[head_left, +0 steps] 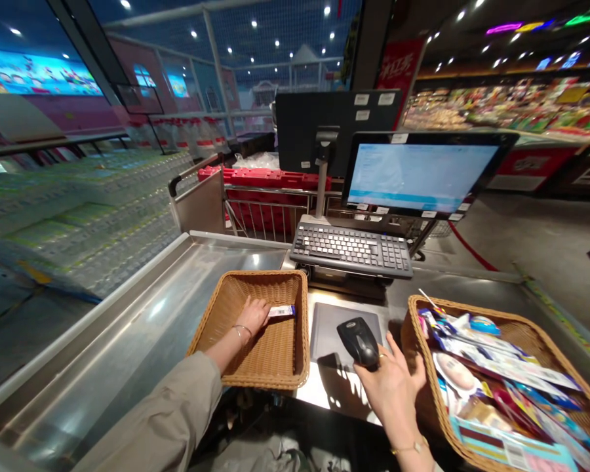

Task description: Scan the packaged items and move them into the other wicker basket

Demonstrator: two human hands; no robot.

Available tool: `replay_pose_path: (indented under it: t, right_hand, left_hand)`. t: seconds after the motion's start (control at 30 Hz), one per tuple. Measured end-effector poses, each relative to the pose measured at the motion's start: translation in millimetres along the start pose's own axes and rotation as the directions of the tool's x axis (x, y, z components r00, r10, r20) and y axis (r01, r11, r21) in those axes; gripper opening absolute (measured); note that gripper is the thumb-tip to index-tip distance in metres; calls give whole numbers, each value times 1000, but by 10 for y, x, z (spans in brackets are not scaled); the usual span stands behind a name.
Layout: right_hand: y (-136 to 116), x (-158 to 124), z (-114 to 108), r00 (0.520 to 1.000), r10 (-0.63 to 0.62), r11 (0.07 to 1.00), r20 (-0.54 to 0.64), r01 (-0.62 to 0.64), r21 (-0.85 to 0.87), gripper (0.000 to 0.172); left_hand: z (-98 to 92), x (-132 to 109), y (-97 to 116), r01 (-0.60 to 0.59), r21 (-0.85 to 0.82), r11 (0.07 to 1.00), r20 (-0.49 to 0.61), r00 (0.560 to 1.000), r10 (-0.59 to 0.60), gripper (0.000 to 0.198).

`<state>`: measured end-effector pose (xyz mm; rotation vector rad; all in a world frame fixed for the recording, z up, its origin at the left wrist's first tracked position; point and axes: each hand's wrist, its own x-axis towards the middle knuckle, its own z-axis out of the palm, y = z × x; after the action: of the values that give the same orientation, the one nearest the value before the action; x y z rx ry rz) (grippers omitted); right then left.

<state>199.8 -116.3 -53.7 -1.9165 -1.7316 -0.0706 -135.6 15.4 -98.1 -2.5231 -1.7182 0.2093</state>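
Observation:
My left hand reaches down inside a wicker basket, its fingers closed on the end of a small white and blue packet with a barcode on it. Over the scale plate my right hand holds a black barcode scanner. Part of the scanner is hidden by this hand, and some of the fingers stick out loosely beside it. Just right of that hand stands a second wicker basket, filled with many packaged goods.
A keyboard and a lit monitor stand behind the baskets. The steel counter stretches to the left with a raised edge. Beyond it are a metal cart and stacked bottle packs.

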Motion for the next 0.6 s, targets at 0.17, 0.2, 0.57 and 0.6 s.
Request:
replay_pose_path:
  t: [0.17, 0.2, 0.57, 0.6]
  right_hand:
    - [-74, 41, -67, 1000, -9, 1000, -24, 9, 26, 25]
    - [-84, 45, -74, 1000, -9, 999, -27, 9, 31, 25]
    - [-130, 68, -128, 995, -45, 997, -87, 50, 55, 17]
    - [-134, 66, -142, 995, -50, 997, -85, 55, 54, 17]
  left_hand:
    - [-201, -67, 3, 26, 18, 1000, -102, 994, -24, 36]
    - [-232, -87, 11, 34, 21, 999, -128, 991, -31, 38]
    - [-525, -195, 177, 146, -21, 989, -446, 884, -140, 46]
    - [-549, -185, 197, 150, -29, 988, -459, 876, -146, 46]
